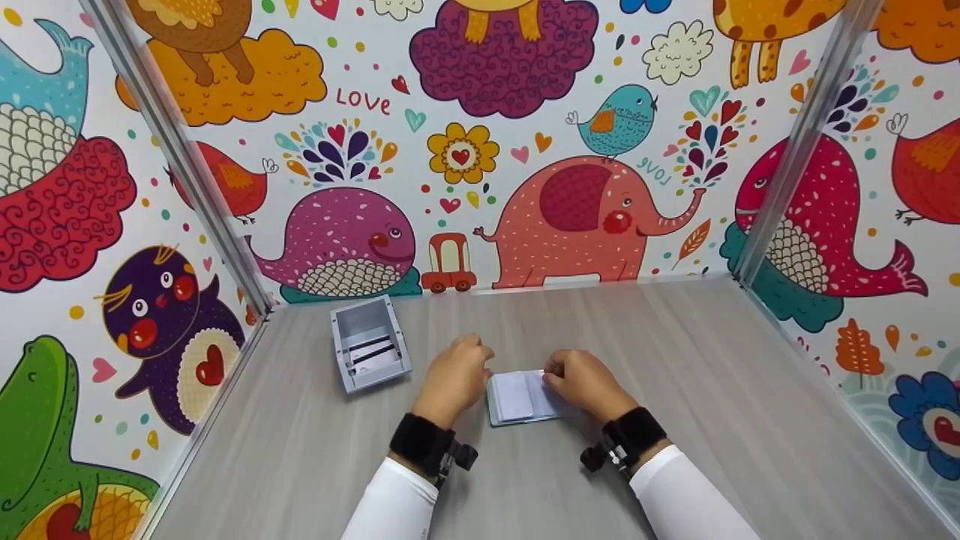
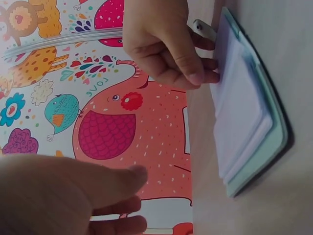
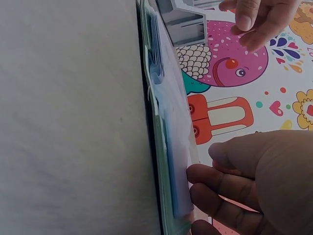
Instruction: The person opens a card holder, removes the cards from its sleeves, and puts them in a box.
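Note:
A small booklet with a pale green cover and cloudy sleeve pages lies opened out on the table. Its left side carries a thicker stack of sleeves, a little raised and fanned at the edges. My right hand is at the right page, fingertips touching near its upper edge. In the right wrist view the right thumb stands apart from those fingertips. My left hand hovers just left of the booklet, holding nothing. The left wrist view shows its thumb and fingers spread apart.
A grey open-topped box with several white, black-striped cards inside stands at the back left. Cartoon-printed walls enclose the wood-grain table at the back and both sides.

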### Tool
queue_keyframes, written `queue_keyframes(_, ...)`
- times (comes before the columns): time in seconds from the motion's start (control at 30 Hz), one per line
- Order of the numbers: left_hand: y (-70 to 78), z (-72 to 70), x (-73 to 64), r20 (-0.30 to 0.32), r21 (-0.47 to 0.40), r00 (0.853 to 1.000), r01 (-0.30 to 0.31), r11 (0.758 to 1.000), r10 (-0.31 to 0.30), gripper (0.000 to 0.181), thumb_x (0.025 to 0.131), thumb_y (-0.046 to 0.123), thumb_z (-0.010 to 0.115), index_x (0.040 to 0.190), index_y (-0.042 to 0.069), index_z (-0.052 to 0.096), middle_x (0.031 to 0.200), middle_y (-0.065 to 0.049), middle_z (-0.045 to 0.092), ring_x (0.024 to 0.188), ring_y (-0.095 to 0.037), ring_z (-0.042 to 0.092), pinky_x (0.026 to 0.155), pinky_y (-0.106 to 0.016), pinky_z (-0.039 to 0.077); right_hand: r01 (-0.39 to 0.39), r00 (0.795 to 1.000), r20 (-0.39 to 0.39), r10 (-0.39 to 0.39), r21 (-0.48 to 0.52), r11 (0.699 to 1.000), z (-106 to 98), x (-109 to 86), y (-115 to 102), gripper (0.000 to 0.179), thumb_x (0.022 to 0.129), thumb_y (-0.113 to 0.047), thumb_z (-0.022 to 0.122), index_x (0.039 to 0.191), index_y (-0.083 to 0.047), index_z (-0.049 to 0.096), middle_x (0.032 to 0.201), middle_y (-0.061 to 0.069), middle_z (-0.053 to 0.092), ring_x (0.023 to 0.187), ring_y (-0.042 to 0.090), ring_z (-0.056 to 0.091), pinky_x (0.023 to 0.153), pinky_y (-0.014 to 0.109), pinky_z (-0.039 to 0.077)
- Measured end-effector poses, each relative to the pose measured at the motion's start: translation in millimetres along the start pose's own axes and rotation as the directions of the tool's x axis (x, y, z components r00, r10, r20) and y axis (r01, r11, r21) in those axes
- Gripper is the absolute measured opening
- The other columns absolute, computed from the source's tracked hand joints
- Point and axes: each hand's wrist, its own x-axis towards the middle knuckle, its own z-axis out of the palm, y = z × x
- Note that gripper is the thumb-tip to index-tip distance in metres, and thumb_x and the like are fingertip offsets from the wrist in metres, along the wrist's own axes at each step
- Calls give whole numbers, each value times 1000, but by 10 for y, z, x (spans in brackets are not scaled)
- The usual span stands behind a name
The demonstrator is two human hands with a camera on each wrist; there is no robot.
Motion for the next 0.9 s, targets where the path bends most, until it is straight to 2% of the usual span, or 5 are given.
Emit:
queue_keyframes(0.2,28,81,27,82,-3,997,15,1000,-15,27,102,14,84,128,6,84,118,-10,75,114,-28,73,104,-46,64,-8,1000,1,8,-12,1000,4,7,-12,9,99,-11,84,90,-13,83,79,-3,73,75,13,60,73,36,56)
queue_keyframes(0.33,48,146,30,156,-27,987,37,999,-32,28,101,13,85,128,6,84,121,-8,76,116,-27,75,106,-46,63,-6,1000,5,6,-11,1000,4,5,-11,9,99,-11,84,90,-13,83,80,-3,74,75,13,61,74,36,57)
queue_keyframes(0.47,67,210,18,199,-37,980,1,999,7,28,99,14,87,126,7,85,119,-7,76,111,-25,75,103,-45,64,4,1000,-2,-4,-3,1000,2,0,-6,8,98,-10,85,91,-12,83,80,-3,74,75,13,62,74,37,57)
queue_keyframes(0.63,80,282,-2,190,-14,979,-76,997,77,31,96,11,87,126,7,84,118,-7,75,108,-24,75,100,-42,64,10,1000,-5,-10,-8,1000,5,1,1,8,98,-11,85,91,-12,83,81,-3,74,76,13,62,75,37,58)
queue_keyframes(0.9,96,339,-23,177,-9,980,-88,996,89,35,96,5,85,131,8,83,119,-8,75,110,-25,75,101,-41,64,19,1000,-12,-19,-14,1000,5,-4,0,6,97,-10,85,91,-11,83,82,-2,76,76,13,63,76,38,59)
